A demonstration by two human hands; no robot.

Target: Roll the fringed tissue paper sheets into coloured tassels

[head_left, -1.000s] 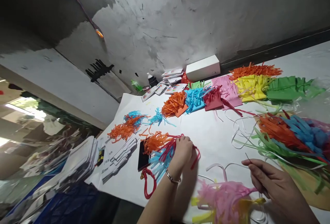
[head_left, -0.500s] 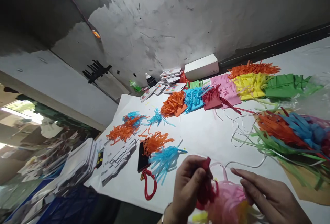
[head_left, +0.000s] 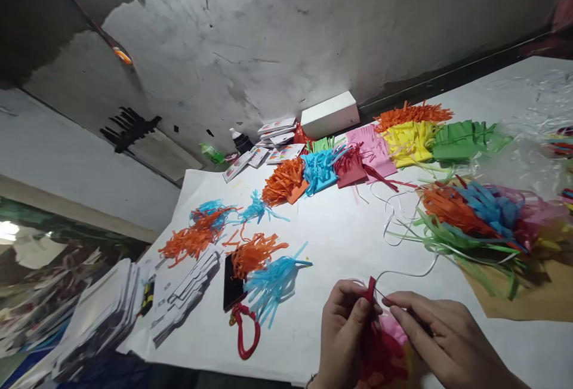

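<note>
My left hand (head_left: 344, 332) is closed around the twisted top of a red tissue-paper tassel (head_left: 380, 347), whose fringe hangs below the fingers. Opposite it, my right hand (head_left: 434, 332) pinches what looks like a thin red strip at the tassel's top. A white string (head_left: 418, 272) curves from behind the fingers toward the right of the table. Pink tissue fringe (head_left: 394, 328) shows between my hands, with some yellow beneath, partly hidden. To the left lie a loose blue tassel (head_left: 273, 287) and an orange tassel (head_left: 255, 255).
A black phone (head_left: 230, 290) with a red strap (head_left: 239, 335) lies under the tassels. Folded fringed tissue (head_left: 320, 174) in several colours lines the back, near a white box (head_left: 330, 114). Brown paper (head_left: 528, 302) carries a multicolour tassel bunch (head_left: 487, 213). Stacked white cards (head_left: 188, 296) sit left.
My right hand has come in from the right, its extended fingers now pinching beside my left. The red tassel hangs more plainly in front of the pink fringe. The view has shifted right.
</note>
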